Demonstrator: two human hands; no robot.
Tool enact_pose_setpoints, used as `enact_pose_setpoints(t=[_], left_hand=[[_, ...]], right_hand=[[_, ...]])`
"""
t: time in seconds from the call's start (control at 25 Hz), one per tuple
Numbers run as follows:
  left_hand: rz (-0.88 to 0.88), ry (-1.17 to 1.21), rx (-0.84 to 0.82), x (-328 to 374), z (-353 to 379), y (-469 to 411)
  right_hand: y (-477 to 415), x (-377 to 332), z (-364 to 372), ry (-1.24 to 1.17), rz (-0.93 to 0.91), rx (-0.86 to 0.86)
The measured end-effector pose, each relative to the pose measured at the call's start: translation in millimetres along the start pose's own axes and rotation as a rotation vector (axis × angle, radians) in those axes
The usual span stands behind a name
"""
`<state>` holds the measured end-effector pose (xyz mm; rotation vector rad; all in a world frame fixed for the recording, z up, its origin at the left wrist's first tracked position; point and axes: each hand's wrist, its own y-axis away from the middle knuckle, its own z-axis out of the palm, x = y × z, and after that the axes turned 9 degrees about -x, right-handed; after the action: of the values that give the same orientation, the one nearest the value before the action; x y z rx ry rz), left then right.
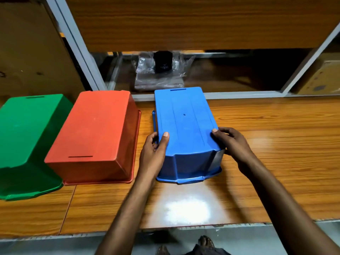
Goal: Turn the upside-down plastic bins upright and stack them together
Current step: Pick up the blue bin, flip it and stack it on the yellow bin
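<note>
Three plastic bins lie upside down in a row on the wooden shelf (276, 144). The green bin (27, 137) is at the far left, the red bin (95, 133) beside it, and the blue bin (185, 126) in the middle. My left hand (154, 153) grips the blue bin's near left side, thumb on its upturned bottom. My right hand (231, 142) grips its near right side, thumb tip on the bottom corner. The blue bin's rim rests on the wood.
Behind the bins a deeper shelf holds a black cylinder in clear plastic wrap (161, 70). A grey metal upright (77, 48) rises at left, with cardboard (27, 52) behind it. A cardboard box (323, 78) sits at far right. The shelf's front edge runs near my feet.
</note>
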<state>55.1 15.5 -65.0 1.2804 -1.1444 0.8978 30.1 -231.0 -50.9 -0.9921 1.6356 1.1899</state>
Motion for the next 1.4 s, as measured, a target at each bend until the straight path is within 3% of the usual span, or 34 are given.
enact_pose_setpoints(t=[0.2,0.36,0.48,0.84,1.2,1.4], left_hand=[[0.083,0.043,-0.03,16.4,9.6,9.3],[0.144,0.184,-0.044,57.3,7.4,27.0],[0.158,0.214,-0.084,87.8,11.6,35.3],[0.121,0.272,-0.106,104.3,23.5,44.0],[0.111,0.283,-0.062,105.7,20.8,51.6],[0.079,0.27,-0.117,101.1,16.8,49.8]], right_hand=[[2.6,-12.0,-16.7,0.034,-0.098,-0.163],[17.4,-24.8,-45.9,-0.065,-0.246,-0.149],[21.0,-56.6,-59.8,-0.183,-0.207,-0.124],[31.1,-56.3,-69.9,-0.05,-0.446,-0.151],[46.7,-76.2,-85.5,-0.147,-0.366,-0.208],[49.7,-79.6,-95.6,-0.194,-0.295,-0.299]])
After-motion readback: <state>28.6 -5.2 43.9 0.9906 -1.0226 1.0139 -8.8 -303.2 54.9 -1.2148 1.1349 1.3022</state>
